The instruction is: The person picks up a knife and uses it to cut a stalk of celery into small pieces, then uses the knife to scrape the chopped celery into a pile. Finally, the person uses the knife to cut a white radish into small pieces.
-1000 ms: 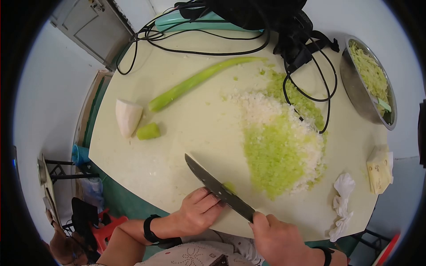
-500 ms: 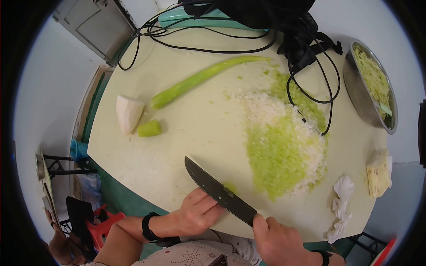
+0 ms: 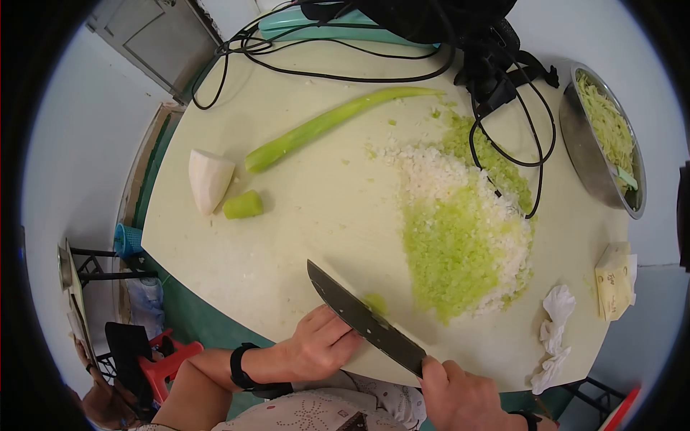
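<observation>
The right hand (image 3: 460, 394), closed round the handle, grips the knife (image 3: 368, 316) at the table's near edge; stiff and fairly heavy, it is best taken there, clear of the blade. The left hand's (image 3: 320, 343) fingers are bunched together against the blade; what they pinch, if anything, I can't tell. Just beyond lies a green piece (image 3: 375, 302), probably firm but slick. Farther, toward the right edge, the chopped heap (image 3: 453, 251) looks loose and damp, better scooped than pinched.

One head-worn view — looking forward and steeply down — takes in the table (image 3: 302, 230) from above its near edge
</observation>
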